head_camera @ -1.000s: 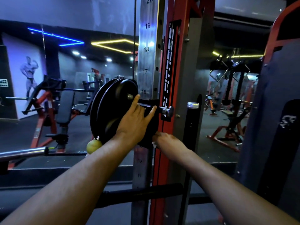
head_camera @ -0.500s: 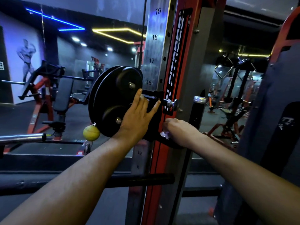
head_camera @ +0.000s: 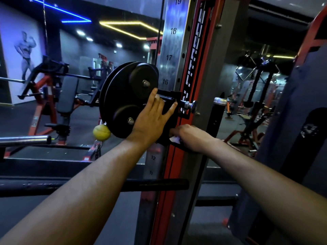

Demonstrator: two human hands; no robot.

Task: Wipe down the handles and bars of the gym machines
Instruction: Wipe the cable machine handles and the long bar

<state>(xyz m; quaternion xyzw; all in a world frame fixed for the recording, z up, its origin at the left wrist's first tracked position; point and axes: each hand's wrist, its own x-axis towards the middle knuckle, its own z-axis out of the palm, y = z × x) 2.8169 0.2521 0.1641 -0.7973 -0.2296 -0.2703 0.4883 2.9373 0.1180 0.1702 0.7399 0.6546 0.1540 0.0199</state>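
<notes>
Your left hand (head_camera: 150,119) rests flat-fingered on the black pulley carriage (head_camera: 131,99) at frame centre — your right hand (head_camera: 192,137) pinches a white wipe (head_camera: 174,139) against it.

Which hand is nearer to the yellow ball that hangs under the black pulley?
Left. The left hand rests on the pulley housing, just right of the yellow ball. The right hand, holding a white cloth, is farther right at the red post.

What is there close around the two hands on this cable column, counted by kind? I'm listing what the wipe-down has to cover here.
Hands: 2, left hand and right hand
White cloth: 1
Black pulley housing: 1
Yellow ball: 1
Chrome adjustment knob: 1
Numbered upright: 1
Total: 7
</notes>
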